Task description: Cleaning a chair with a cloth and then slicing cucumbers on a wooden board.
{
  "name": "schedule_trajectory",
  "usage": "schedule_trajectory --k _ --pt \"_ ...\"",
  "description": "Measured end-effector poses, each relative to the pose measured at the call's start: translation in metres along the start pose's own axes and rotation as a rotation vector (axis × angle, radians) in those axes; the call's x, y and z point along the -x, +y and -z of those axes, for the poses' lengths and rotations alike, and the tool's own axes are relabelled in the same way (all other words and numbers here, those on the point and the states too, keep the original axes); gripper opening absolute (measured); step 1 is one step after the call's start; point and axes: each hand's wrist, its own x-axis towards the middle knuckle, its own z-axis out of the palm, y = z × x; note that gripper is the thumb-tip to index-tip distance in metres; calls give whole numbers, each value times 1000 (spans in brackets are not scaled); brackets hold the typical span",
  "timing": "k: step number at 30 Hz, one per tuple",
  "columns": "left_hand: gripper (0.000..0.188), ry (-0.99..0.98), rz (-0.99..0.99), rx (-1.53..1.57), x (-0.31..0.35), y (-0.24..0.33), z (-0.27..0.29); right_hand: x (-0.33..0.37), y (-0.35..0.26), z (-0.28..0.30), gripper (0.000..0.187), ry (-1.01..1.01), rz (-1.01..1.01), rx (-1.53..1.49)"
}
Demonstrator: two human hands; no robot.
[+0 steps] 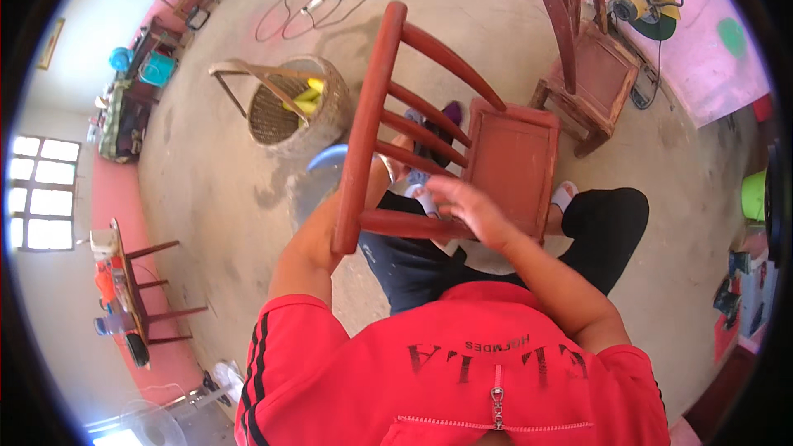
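Note:
A red-brown wooden chair (pixel 513 149) stands right in front of me, its slatted back toward my left. My left forearm passes behind the chair's top rail (pixel 369 124). My left hand (pixel 400 157) shows only in part between the slats, with a bracelet at the wrist; its fingers are hidden, near a bluish-grey patch that may be cloth. My right hand (pixel 467 205) is over the near side of the chair, by the lowest rail, its fingers stretched out and slightly blurred, with nothing visible in them. A blue curved edge (pixel 328 157) shows beside my left forearm.
A wicker basket (pixel 287 120) with yellow pieces stands ahead to the left. A second worn wooden chair (pixel 591 74) is at the far right, near a yellow-and-black power tool (pixel 640 4) at the pink wall. Cables (pixel 310 8) lie on the floor far ahead.

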Motion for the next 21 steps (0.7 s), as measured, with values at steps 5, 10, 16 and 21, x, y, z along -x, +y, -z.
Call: schedule_trajectory --k 5,10,16,21 --pt "43 147 -38 183 52 -49 -36 36 -76 12 53 -129 156 -685" --pt "42 15 -113 287 70 -85 -20 52 -74 -2 46 -104 141 -727" --pt "32 127 -55 -23 57 -113 -17 57 -69 -17 31 16 159 -685" --pt "35 276 43 43 31 -131 -10 58 -71 -16 23 39 189 -636"
